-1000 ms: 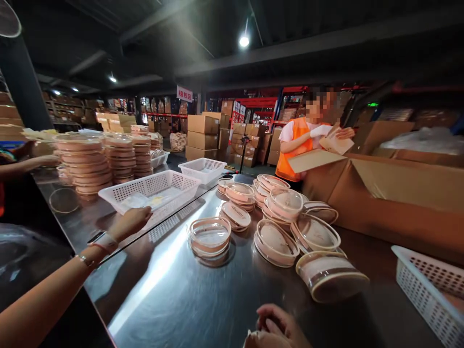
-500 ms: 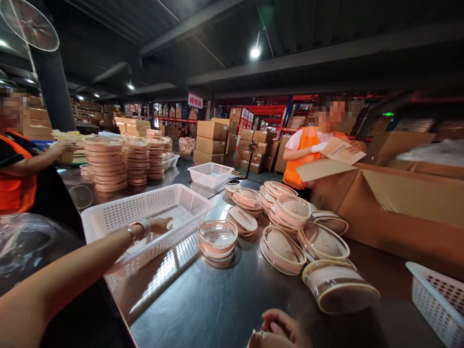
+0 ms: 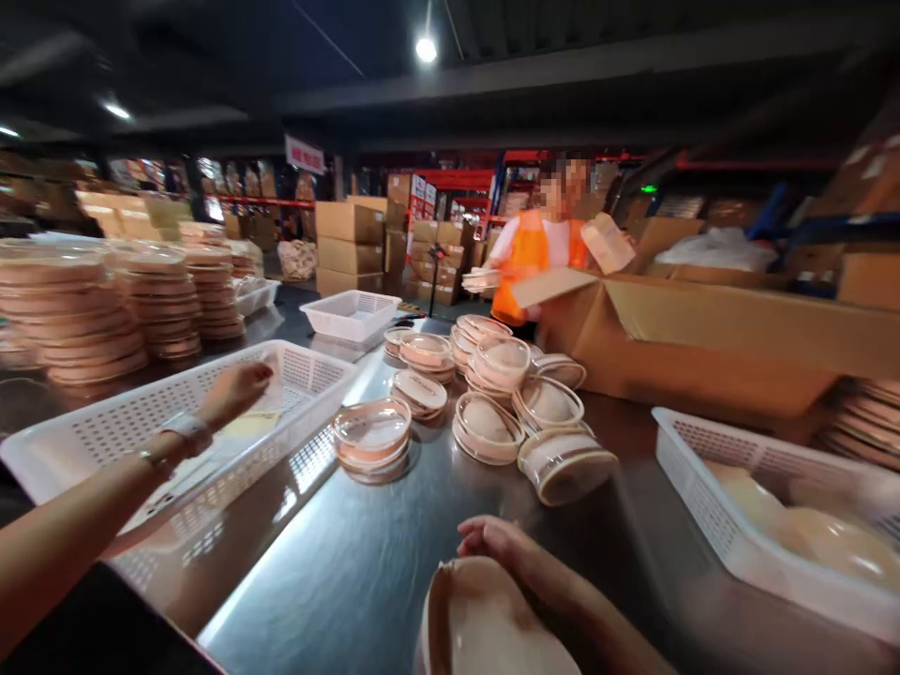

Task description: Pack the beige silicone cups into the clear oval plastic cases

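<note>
My left hand (image 3: pixel 235 392) is over the long white perforated basket (image 3: pixel 309 361), fingers curled together. Anything pinched in them is too small and blurred to make out. Pale, yellowish flat pieces (image 3: pixel 249 427) lie in the basket below it. At the bottom centre my right hand (image 3: pixel 499 544) curls its fingers at the far edge of a round pinkish pouch (image 3: pixel 485 623), which it appears to hold against its palm side. Beyond it on the metal table is a short stack of clear-topped round pouches (image 3: pixel 372 436), and a larger heap of the same pouches (image 3: pixel 488 427).
Tall stacks of pouches (image 3: pixel 67 314) stand at left. A small white basket (image 3: pixel 352 316) sits at the back. At right are a large open carton (image 3: pixel 703 366) and another white basket (image 3: pixel 710 506) with pale round items. A person in an orange vest (image 3: pixel 531 258) stands behind the carton.
My view has swung right, bringing the right basket's contents into sight. My left hand has risen from inside the long basket. My right hand and the pouch show higher in view.
</note>
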Demonstrator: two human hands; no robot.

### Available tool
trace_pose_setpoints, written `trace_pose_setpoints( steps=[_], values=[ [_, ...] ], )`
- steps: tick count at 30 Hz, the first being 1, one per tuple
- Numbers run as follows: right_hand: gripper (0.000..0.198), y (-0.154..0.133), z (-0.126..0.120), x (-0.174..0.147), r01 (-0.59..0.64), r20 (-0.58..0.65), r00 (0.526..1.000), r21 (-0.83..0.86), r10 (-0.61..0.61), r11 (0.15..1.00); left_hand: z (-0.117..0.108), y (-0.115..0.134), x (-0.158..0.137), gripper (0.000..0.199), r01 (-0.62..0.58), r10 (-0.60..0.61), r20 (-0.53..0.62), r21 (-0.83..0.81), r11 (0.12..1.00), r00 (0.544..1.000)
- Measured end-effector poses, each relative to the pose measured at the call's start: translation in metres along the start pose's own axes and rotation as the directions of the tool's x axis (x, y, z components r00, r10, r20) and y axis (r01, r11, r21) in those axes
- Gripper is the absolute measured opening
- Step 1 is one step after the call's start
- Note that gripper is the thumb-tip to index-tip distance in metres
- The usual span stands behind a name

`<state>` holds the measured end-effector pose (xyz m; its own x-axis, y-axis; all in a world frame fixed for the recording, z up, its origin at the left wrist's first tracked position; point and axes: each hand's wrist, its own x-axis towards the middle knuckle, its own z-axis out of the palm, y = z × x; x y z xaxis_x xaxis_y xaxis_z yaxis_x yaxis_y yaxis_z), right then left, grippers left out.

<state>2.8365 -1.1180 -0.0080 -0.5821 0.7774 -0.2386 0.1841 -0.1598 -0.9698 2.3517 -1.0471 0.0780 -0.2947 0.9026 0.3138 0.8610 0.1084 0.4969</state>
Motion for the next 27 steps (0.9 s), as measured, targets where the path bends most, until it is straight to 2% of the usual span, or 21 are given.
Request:
trace_pose_setpoints(
  steps=[1, 3, 5, 6, 7, 9, 10, 12, 13, 14, 16, 17, 19, 22, 25, 27],
  values=[
    [0.070, -0.014, 0.004, -0.009, -0.001, 0.061, 0.998, -0.160, 0.011, 0.987, -0.007, 0.009, -0.003, 0.015, -0.013, 0.013, -0.076, 0.000, 1.000, 0.997],
    [0.068, -0.036, 0.014, -0.026, 0.072, 0.174, 0.985, -0.459, 0.011, 0.885, -0.015, 0.032, -0.016, 0.024, -0.057, 0.050, -0.216, -0.026, 0.998, 0.975],
    [0.065, -0.048, 0.030, -0.036, 0.203, 0.218, 0.973, -0.680, -0.070, 0.705, -0.014, 0.061, -0.037, 0.033, -0.110, 0.075, -0.252, -0.128, 0.986, 0.965],
    [0.060, -0.048, 0.039, -0.039, 0.251, 0.228, 0.967, -0.776, -0.113, 0.579, -0.011, 0.076, -0.050, 0.032, -0.097, 0.006, -0.249, -0.355, 0.930, 0.969],
    [0.057, -0.046, 0.048, -0.041, 0.299, 0.258, 0.954, -0.839, -0.151, 0.455, -0.006, 0.092, -0.064, 0.030, -0.062, -0.026, -0.149, -0.552, 0.832, 0.988],
    [0.049, -0.037, 0.063, -0.042, 0.383, 0.340, 0.918, -0.892, -0.202, 0.239, 0.011, 0.121, -0.090, 0.025, -0.024, 0.026, -0.008, -0.710, 0.704, 1.000],
    [0.043, -0.031, 0.068, -0.041, 0.423, 0.384, 0.896, -0.891, -0.224, 0.163, 0.021, 0.134, -0.101, 0.023, -0.013, 0.071, 0.043, -0.764, 0.645, 0.997],
    [0.030, -0.021, 0.071, -0.036, 0.467, 0.433, 0.862, -0.880, -0.262, 0.082, 0.043, 0.157, -0.113, 0.019, 0.026, 0.139, 0.114, -0.856, 0.516, 0.984],
    [0.023, -0.019, 0.068, -0.033, 0.456, 0.421, 0.865, -0.886, -0.272, 0.082, 0.053, 0.167, -0.114, 0.021, 0.070, 0.148, 0.146, -0.903, 0.423, 0.978],
    [0.016, -0.018, 0.063, -0.029, 0.416, 0.369, 0.888, -0.899, -0.273, 0.139, 0.063, 0.175, -0.114, 0.025, 0.128, 0.138, 0.178, -0.941, 0.314, 0.974],
    [0.010, -0.021, 0.049, -0.022, 0.238, 0.156, 0.956, -0.907, -0.248, 0.348, 0.079, 0.186, -0.108, 0.042, 0.262, 0.076, 0.268, -0.961, 0.086, 0.960],
    [0.012, -0.023, 0.040, -0.018, 0.126, 0.025, 0.975, -0.883, -0.223, 0.452, 0.085, 0.188, -0.105, 0.051, 0.323, 0.049, 0.323, -0.946, 0.004, 0.945],
    [0.013, -0.024, 0.025, -0.013, -0.056, -0.201, 0.964, -0.794, -0.174, 0.605, 0.096, 0.188, -0.099, 0.060, 0.410, 0.029, 0.409, -0.910, -0.058, 0.912],
    [0.018, -0.017, 0.010, -0.005, -0.144, -0.337, 0.932, -0.683, -0.134, 0.716, 0.113, 0.178, -0.099, 0.049, 0.475, 0.088, 0.474, -0.880, 0.014, 0.876],
    [0.021, -0.002, 0.004, 0.003, -0.151, -0.365, 0.926, -0.589, -0.095, 0.794, 0.133, 0.166, -0.105, 0.040, 0.554, 0.173, 0.569, -0.822, 0.129, 0.804],
    [0.024, 0.006, 0.001, 0.008, -0.151, -0.363, 0.929, -0.550, -0.072, 0.822, 0.145, 0.161, -0.109, 0.032, 0.521, 0.278, 0.598, -0.797, 0.305, 0.752]
  ],
)
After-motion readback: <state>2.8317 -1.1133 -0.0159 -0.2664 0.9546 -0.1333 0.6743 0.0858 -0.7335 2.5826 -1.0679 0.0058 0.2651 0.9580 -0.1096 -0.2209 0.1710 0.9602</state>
